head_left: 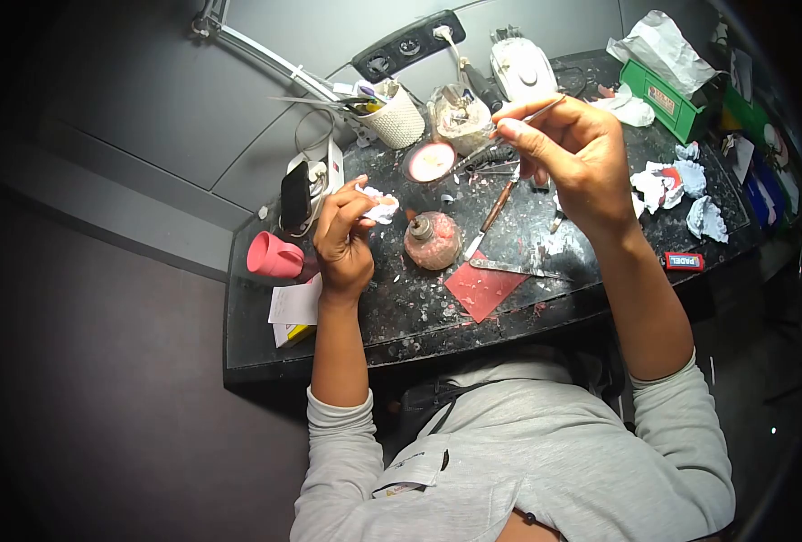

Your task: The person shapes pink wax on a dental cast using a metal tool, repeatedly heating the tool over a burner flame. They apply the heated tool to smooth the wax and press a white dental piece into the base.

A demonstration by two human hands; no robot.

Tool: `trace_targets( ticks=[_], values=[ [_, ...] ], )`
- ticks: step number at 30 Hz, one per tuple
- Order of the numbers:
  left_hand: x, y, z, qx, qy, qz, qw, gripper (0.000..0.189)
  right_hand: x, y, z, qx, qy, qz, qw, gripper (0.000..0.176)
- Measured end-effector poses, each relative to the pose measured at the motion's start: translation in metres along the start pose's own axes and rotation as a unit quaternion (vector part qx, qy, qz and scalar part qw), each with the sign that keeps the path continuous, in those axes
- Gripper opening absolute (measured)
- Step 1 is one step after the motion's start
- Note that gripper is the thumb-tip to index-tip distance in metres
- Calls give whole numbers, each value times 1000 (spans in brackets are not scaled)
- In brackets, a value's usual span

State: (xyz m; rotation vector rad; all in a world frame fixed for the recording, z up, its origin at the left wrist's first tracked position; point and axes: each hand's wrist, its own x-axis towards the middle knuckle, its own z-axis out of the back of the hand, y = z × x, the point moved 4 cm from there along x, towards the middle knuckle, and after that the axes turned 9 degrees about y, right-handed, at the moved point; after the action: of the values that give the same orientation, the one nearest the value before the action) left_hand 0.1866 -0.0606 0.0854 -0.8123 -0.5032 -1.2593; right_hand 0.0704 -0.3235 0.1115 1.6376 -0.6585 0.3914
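Observation:
My left hand has its fingers closed around a small white plaster cast with a pinkish patch, held above the left part of the bench. My right hand is raised higher, thumb and fingers pinched on a thin metal tool; most of the tool is hidden by the fingers. Between the hands stands a round glass spirit burner with pinkish contents, and a small orange glow shows beside its neck. A wooden-handled wax knife and a flat metal instrument lie near a pink wax sheet.
A pink cup, a phone and a box with paper are at left. Behind stand a pen holder and a round dish of pink wax. Plaster pieces and a green bin are at right.

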Motion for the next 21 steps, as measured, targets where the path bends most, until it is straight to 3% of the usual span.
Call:
trace_targets(
  ticks=[6,16,21],
  values=[
    [-2,-4,-5,12,43,-4,999,12,0,0,-2,2,-1,-4,1000,10],
    [-3,-2,-6,-47,22,5,999,11,0,-4,-3,0,1,1,1000,9],
    [-11,8,-9,-148,9,84,985,38,0,-3,-4,0,-1,0,1000,9]
  ],
)
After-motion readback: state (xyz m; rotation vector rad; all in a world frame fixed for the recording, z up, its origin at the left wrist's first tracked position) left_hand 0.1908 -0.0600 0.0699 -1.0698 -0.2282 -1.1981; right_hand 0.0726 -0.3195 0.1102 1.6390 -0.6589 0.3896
